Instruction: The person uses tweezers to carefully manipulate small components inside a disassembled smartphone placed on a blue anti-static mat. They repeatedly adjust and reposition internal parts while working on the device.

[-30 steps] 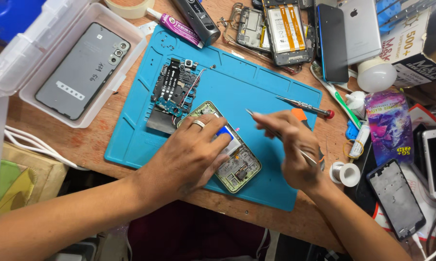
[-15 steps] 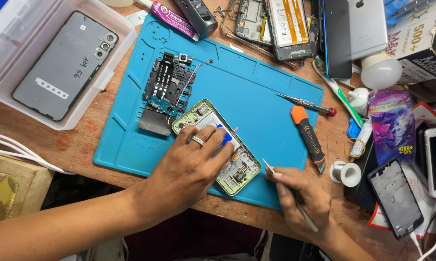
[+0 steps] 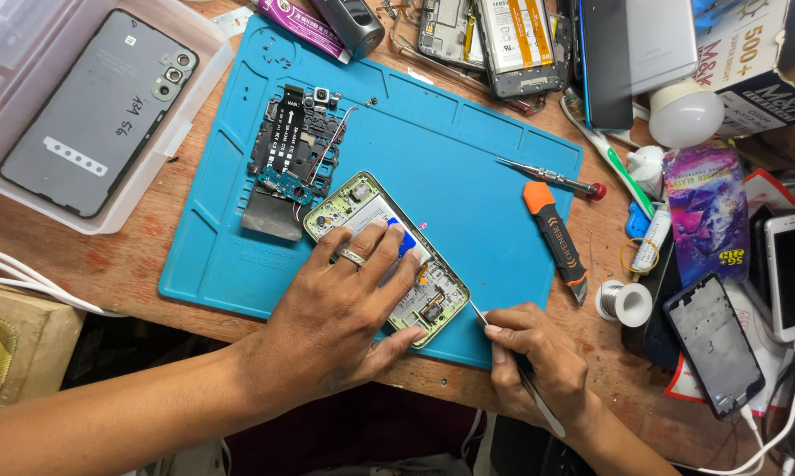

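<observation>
Two hands: left hand (image 3: 349, 304) flat on opened phone (image 3: 387, 256), right hand (image 3: 534, 357) pinching tweezers (image 3: 512, 366)

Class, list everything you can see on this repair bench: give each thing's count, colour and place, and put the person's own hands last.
Repair mat: one, blue, centre of the wooden table.
Opened phone: one, green frame, on the mat.
Circuit board: one, dark, upper left of the mat.
Screwdriver: one, silver with a red end, mat's right edge.
Pry tool: one, orange and black, mat's right edge.
Phone back: one, grey, in the clear tray upper left.
Solder spool: one, white, right of the mat.
Bulb: one, white, upper right.
Left hand: pressing on the opened phone.
Right hand: holding thin tweezers at the phone's lower corner.
</observation>
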